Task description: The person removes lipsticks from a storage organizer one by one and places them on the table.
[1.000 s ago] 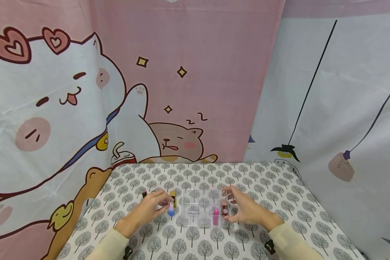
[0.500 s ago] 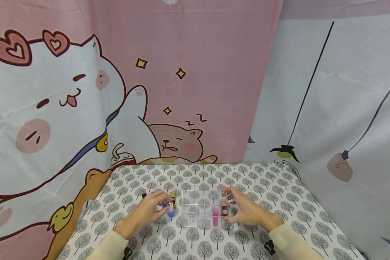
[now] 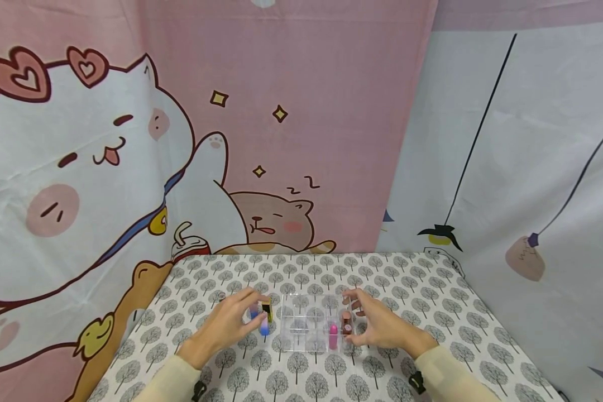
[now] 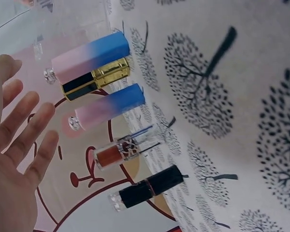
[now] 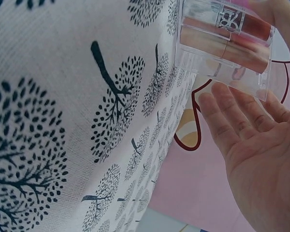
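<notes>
My left hand (image 3: 233, 315) has its thumb and fingers spread, holding nothing, beside a group of lip tubes. In the left wrist view, two pink-to-blue lipsticks, one nearer (image 4: 92, 55) and one farther (image 4: 111, 107), flank a black-and-gold lipstick (image 4: 79, 87). Beyond them stand a clear lip gloss tube with orange-red contents (image 4: 111, 155) and a black tube with a clear end (image 4: 150, 187). My right hand (image 3: 377, 319) grips the right end of a clear divided organizer box (image 3: 293, 350), thumb at the front and index finger at the back. Inside stand a magenta tube (image 3: 333, 336) and brownish-red tubes (image 3: 347, 324).
A tablecloth printed with grey trees (image 3: 316, 385) covers the table. Behind it hangs a pink cartoon backdrop (image 3: 331, 139), with a pale one (image 3: 482, 167) at the right. Most organizer compartments at the left and middle hold nothing visible.
My left thumb and fingers have spread apart, letting go of a pink-to-blue lipstick, which stands beside the black-and-gold one. My right hand keeps its place on the organizer.
</notes>
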`<state>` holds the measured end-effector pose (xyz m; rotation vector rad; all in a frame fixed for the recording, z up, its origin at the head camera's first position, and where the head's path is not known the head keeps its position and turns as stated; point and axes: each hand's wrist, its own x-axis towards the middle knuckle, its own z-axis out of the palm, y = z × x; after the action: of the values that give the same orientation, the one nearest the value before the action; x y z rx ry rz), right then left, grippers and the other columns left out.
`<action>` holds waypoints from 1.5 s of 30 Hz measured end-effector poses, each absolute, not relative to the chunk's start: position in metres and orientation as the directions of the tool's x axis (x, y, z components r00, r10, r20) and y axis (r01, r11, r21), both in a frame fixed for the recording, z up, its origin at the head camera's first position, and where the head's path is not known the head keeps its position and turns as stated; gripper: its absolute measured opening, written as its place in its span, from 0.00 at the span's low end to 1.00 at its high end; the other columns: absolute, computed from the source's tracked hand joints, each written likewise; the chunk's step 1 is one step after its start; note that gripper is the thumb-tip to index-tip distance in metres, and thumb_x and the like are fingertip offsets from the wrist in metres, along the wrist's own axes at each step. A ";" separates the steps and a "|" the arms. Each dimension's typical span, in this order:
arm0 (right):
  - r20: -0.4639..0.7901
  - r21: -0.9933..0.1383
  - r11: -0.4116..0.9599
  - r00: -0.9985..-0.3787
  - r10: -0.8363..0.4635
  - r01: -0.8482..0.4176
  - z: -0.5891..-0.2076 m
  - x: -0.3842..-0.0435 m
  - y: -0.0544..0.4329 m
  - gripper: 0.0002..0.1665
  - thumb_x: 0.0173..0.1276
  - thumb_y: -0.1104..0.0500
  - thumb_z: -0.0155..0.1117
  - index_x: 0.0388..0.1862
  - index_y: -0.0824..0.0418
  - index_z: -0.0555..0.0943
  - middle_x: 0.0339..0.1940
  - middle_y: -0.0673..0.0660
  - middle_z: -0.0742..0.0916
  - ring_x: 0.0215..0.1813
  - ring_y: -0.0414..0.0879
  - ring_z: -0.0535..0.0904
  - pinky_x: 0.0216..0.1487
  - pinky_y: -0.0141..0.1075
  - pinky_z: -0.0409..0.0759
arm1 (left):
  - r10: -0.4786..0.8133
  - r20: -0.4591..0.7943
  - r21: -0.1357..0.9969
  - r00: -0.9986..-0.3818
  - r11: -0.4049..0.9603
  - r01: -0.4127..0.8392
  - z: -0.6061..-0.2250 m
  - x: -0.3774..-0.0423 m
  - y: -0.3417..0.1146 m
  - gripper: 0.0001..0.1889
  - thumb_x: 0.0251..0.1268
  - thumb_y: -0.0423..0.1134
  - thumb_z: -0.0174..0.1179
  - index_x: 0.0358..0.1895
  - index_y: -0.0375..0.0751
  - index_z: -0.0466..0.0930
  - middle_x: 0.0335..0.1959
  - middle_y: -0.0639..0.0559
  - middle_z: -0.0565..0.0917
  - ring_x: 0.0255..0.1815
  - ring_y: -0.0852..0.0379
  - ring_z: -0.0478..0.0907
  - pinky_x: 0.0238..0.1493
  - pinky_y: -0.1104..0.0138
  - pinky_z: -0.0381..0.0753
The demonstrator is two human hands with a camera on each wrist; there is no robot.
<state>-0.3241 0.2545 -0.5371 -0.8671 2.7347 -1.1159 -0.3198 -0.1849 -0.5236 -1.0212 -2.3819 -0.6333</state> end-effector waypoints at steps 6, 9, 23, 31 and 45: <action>0.142 -0.659 0.585 -0.842 -0.521 -0.473 -0.538 -0.325 0.255 0.66 0.60 0.45 0.95 0.90 0.56 0.66 0.78 0.65 0.85 0.72 0.55 0.86 0.73 0.59 0.94 | 0.546 0.664 0.094 -0.511 0.618 0.781 -0.520 -0.321 -0.178 0.21 0.65 0.42 0.86 0.59 0.45 0.92 0.53 0.52 0.95 0.37 0.73 0.84 0.49 0.64 0.96; 0.145 -0.652 0.592 -0.844 -0.517 -0.475 -0.539 -0.325 0.255 0.66 0.60 0.44 0.95 0.90 0.56 0.66 0.78 0.64 0.85 0.73 0.54 0.86 0.72 0.59 0.94 | 0.542 0.670 0.065 -0.507 0.638 0.767 -0.518 -0.320 -0.174 0.23 0.65 0.45 0.87 0.60 0.48 0.92 0.54 0.53 0.95 0.37 0.74 0.83 0.54 0.59 0.97; 0.158 -0.636 0.603 -0.846 -0.510 -0.482 -0.539 -0.324 0.254 0.66 0.59 0.42 0.95 0.90 0.53 0.67 0.75 0.59 0.87 0.71 0.53 0.86 0.73 0.62 0.93 | 0.559 0.637 0.016 -0.531 0.679 0.734 -0.517 -0.312 -0.160 0.24 0.68 0.53 0.84 0.62 0.50 0.92 0.58 0.58 0.94 0.60 0.59 0.91 0.65 0.55 0.95; 0.162 -0.623 0.610 -0.844 -0.511 -0.489 -0.539 -0.324 0.254 0.67 0.60 0.42 0.95 0.90 0.55 0.67 0.75 0.60 0.87 0.71 0.53 0.87 0.72 0.61 0.93 | 0.584 0.655 -0.044 -0.480 0.663 0.747 -0.520 -0.312 -0.147 0.23 0.68 0.54 0.83 0.61 0.52 0.92 0.56 0.59 0.93 0.58 0.60 0.90 0.62 0.56 0.95; 0.156 -0.637 0.608 -0.851 -0.501 -0.475 -0.540 -0.324 0.255 0.65 0.61 0.43 0.95 0.89 0.55 0.67 0.78 0.58 0.86 0.72 0.54 0.87 0.73 0.63 0.93 | 0.610 0.571 0.003 -0.550 0.668 0.744 -0.523 -0.309 -0.112 0.28 0.72 0.58 0.81 0.69 0.55 0.88 0.63 0.60 0.92 0.66 0.57 0.89 0.71 0.53 0.94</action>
<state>-0.3239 0.2546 -0.5396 -0.8450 2.7825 -1.0848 -0.3092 -0.1120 -0.5231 -1.0451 -2.3456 -0.3317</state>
